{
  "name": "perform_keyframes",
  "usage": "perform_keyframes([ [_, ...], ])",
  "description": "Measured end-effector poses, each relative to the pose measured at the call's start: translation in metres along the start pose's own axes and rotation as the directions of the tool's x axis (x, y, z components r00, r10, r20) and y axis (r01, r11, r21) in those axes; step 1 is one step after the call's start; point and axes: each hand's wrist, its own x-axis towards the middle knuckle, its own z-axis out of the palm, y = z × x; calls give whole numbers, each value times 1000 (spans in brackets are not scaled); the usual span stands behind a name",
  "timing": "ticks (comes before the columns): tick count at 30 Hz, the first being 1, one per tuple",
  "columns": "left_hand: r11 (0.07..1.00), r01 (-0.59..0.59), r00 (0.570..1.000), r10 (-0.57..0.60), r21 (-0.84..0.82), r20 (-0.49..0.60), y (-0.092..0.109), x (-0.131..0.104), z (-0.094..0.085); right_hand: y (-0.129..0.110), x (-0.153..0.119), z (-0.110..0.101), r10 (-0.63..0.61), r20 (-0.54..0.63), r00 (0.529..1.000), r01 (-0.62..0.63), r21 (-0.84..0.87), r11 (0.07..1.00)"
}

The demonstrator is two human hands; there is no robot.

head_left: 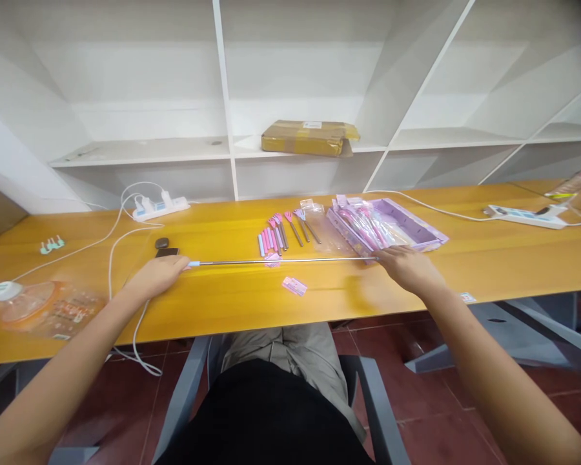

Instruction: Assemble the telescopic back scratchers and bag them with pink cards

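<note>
A thin telescopic metal rod (290, 261) is stretched out sideways above the table between my two hands. Its light blue handle end (193, 263) is in my closed left hand (159, 274). My right hand (409, 266) is closed round the other end, hiding the tip. Behind the rod lie several claw-headed back scratchers (295, 226) in pink and blue with metal stems. Beside them is a row of pink and blue handle tubes (267, 241). A small pink card (295, 286) lies in front, and another card (272, 259) sits partly behind the rod.
A purple tray (416, 223) with plastic-wrapped pieces stands behind my right hand. Power strips (159, 208) with white cables, a large plastic bottle (48, 310) and a black device (167, 252) are on the table. A taped cardboard box (307, 137) rests on the shelf.
</note>
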Motion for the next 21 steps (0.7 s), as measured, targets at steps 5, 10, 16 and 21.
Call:
perform_keyframes([
  [5, 998, 17, 1000, -15, 58, -23, 10, 5, -1, -20, 19, -13, 98, 30, 995, -98, 1, 995],
  [10, 1000, -23, 996, 24, 20, -81, 99, 54, -10, -129, 90, -49, 77, 101, 992, -82, 47, 996],
  [16, 996, -69, 990, 63, -51, -124, 172, 105, -21, -215, 149, -83, -6, 112, 994, -6, 103, 995],
  [21, 991, -136, 986, 134, -17, -97, 157, 102, -14, -207, 142, -79, -34, 205, 978, 11, 112, 994],
])
